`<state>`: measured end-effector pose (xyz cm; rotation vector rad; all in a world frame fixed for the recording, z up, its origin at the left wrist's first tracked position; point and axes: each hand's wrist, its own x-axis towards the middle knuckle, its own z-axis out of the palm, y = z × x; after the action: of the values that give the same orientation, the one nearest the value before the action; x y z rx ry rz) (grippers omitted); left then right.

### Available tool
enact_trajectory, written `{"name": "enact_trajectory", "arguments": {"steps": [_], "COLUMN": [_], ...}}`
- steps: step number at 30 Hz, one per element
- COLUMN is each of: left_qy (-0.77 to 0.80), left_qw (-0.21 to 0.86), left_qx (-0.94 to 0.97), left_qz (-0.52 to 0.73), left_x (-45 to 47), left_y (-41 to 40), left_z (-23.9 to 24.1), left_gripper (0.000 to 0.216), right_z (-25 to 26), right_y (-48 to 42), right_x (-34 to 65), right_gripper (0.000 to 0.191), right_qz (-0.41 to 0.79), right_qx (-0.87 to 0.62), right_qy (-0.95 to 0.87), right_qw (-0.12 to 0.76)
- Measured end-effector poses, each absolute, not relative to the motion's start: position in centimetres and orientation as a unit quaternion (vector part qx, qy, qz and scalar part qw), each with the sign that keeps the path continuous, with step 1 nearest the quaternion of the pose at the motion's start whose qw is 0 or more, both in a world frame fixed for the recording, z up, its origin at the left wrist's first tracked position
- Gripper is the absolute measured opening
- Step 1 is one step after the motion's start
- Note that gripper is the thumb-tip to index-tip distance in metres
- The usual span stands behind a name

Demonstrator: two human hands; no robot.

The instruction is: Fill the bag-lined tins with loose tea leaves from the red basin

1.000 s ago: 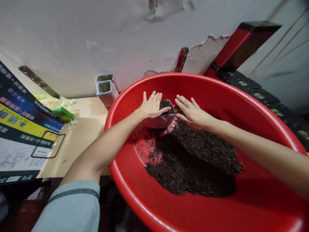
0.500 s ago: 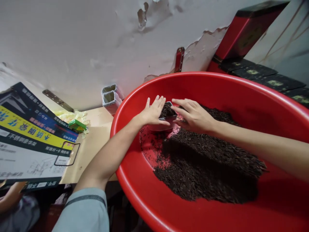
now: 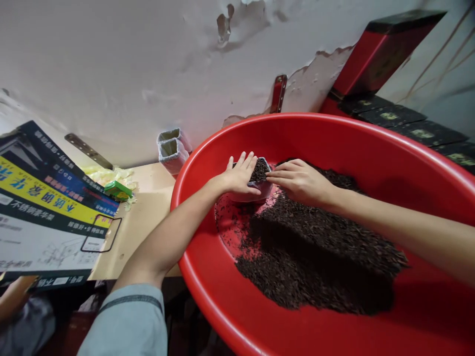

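A large red plastic basin holds a heap of dark, dry leaves that look like tea. Inside it, toward the left, stands a small box with a plastic lining, filled with the same leaves. My left hand lies over the box's left side, fingers stretched out and apart. At the opposite side is my right hand, its fingers drawn together and their tips at the box's rim. Whether the fingertips pinch the lining is hard to see.
Two empty plastic-lined boxes stand left of the basin on a wooden board. A printed cardboard sheet, a green packet and another person's hand are farther left. A red box and dark boxes stand behind at right.
My right hand's fingers, spread above the box before, have come together and down to its rim. My left hand stays spread over the box, with slight movement only.
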<state>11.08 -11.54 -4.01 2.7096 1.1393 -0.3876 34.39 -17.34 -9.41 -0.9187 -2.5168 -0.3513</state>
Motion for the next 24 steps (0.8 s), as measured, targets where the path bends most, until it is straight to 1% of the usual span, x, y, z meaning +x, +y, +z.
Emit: {"name": "enact_trajectory", "arguments": {"steps": [2,5,8,10,13,16,19,24], "left_qy": [0.395,0.4,0.385,0.381,0.374,0.363,0.36,0.366], "left_qw": [0.096,0.078,0.06,0.051,0.036,0.036,0.029,0.01], "left_qx": [0.909,0.912,0.92,0.922,0.925,0.929,0.93,0.927], "left_qz": [-0.098,-0.041,-0.036,-0.048,-0.052,-0.062,-0.068,-0.085], "left_x": [11.1,11.5,12.1,12.3,12.5,12.4,12.4,12.6], "left_y": [-11.7,-11.9,-11.9,-11.8,-11.6,-11.7,-11.8,-12.1], "left_z": [-3.9,-3.9,-4.5,-5.1,-5.5,-5.6,-5.6,-5.4], "left_gripper": [0.116,0.098,0.074,0.067,0.067,0.072,0.078,0.074], "right_z": [-9.2,-9.2,-9.3,-9.3,-9.1,-8.9,-9.2,-10.0], "right_y": [-17.6,-17.6,-17.6,-17.6,-17.8,-18.0,-17.9,-17.5], "right_x": [34.3,34.3,34.3,34.2,33.9,33.7,33.7,34.0], "right_gripper": [0.037,0.037,0.038,0.036,0.034,0.036,0.044,0.053], "right_qz": [-0.153,-0.161,-0.145,-0.138,-0.139,-0.136,-0.13,-0.121], "right_qx": [-0.345,-0.35,-0.34,-0.334,-0.341,-0.359,-0.358,-0.336], "right_qy": [-0.898,-0.893,-0.899,-0.898,-0.888,-0.88,-0.886,-0.905], "right_qw": [0.225,0.233,0.234,0.25,0.274,0.279,0.266,0.229]}}
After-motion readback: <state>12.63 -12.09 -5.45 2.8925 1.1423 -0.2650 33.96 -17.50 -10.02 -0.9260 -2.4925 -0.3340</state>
